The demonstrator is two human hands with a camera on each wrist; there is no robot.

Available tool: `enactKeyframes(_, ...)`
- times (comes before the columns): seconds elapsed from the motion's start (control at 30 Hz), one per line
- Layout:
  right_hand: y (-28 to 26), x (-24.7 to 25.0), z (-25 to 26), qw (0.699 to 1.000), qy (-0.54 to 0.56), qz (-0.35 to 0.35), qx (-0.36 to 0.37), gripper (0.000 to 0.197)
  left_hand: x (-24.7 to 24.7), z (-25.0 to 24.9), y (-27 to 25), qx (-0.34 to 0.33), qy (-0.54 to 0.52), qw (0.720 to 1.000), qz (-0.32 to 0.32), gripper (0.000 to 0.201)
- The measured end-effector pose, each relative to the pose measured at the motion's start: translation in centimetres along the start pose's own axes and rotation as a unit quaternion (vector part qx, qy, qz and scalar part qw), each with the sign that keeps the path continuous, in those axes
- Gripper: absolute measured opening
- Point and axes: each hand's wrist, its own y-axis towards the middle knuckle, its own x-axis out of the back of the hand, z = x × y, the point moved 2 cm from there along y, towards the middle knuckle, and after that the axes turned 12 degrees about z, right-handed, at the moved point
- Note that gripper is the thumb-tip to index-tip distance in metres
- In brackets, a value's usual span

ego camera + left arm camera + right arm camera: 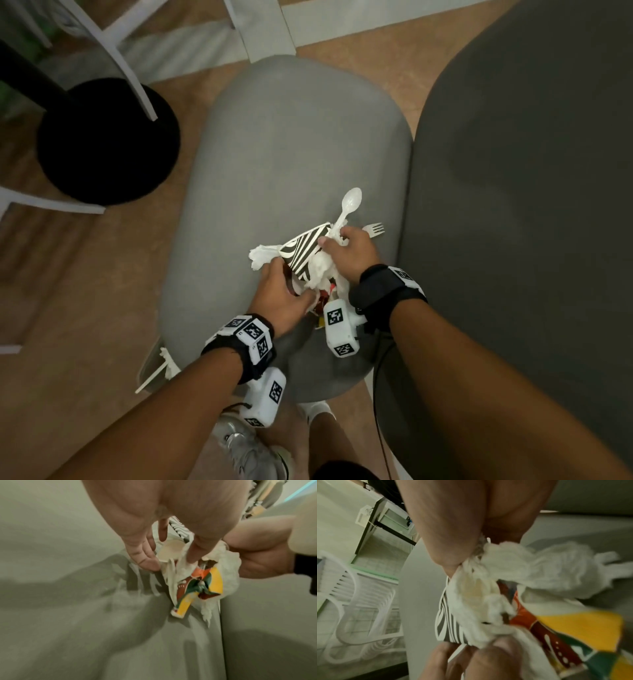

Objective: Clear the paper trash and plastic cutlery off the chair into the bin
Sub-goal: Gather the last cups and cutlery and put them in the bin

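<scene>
A pile of trash lies on the grey chair seat (291,137): a black-and-white striped paper cup (303,250), crumpled white napkins (262,258) and a colourful wrapper (216,582). My right hand (337,241) grips the napkins together with the handle of a white plastic spoon (351,200), which sticks up away from me. A white plastic fork (375,229) pokes out just past that hand. My left hand (284,284) holds the near left side of the pile, thumb and fingers around the cup and napkins. In the right wrist view the wrapper (573,628) hangs under the napkins.
A pale bin (147,373) shows under the chair's near left edge, with a plastic utensil and paper in it. A darker grey seat (531,171) adjoins on the right. A black round table base (106,144) and white chair legs (130,68) stand at the left. My shoe (246,445) is below.
</scene>
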Motion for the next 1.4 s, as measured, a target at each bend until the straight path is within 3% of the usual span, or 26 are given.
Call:
enactKeyframes(0.17,0.1,-1.2,2.8,0.997,-0.063,0.001,0.044,0.026,2.9,1.1,-0.2,0.038,-0.069,0.997,0.023,0.052)
enactKeyframes(0.27,0.3,-1.4,4.0,0.988,-0.147,0.003,0.050,0.028,4.3,1.6,-0.7,0.048,-0.043,0.997,0.038,0.040)
enactKeyframes(0.47,0.0,-2.0,6.0,0.985,-0.159,-0.034,0.063,0.027,7.5,2.0,-2.7,0.059,-0.007,0.997,-0.045,0.023)
enactKeyframes(0.6,-1.9,-3.8,7.9,0.983,-0.143,-0.029,0.109,0.028,8.7,2.3,-4.5,0.058,-0.029,0.996,-0.062,0.033)
enactKeyframes(0.83,-6.1,-9.8,10.2,0.972,-0.175,0.007,0.159,0.024,10.2,4.8,-9.0,0.056,-0.111,0.986,-0.109,0.032)
enactKeyframes(0.97,-8.8,-14.5,10.6,0.964,-0.186,0.026,0.187,0.024,11.0,8.0,-12.3,0.073,-0.159,0.976,-0.131,0.039)
enactKeyframes(1.13,-11.5,-22.7,9.2,0.962,-0.170,0.089,0.195,0.024,12.4,14.1,-17.2,0.130,-0.183,0.953,-0.202,0.033)
enactKeyframes(1.33,-12.4,-33.6,3.2,0.942,-0.212,0.189,0.179,0.025,11.8,25.1,-20.5,0.218,-0.207,0.922,-0.246,0.055)
enactKeyframes(1.4,-11.5,-35.9,0.7,0.934,-0.235,0.208,0.173,0.029,10.4,29.1,-20.1,0.240,-0.214,0.916,-0.241,0.051)
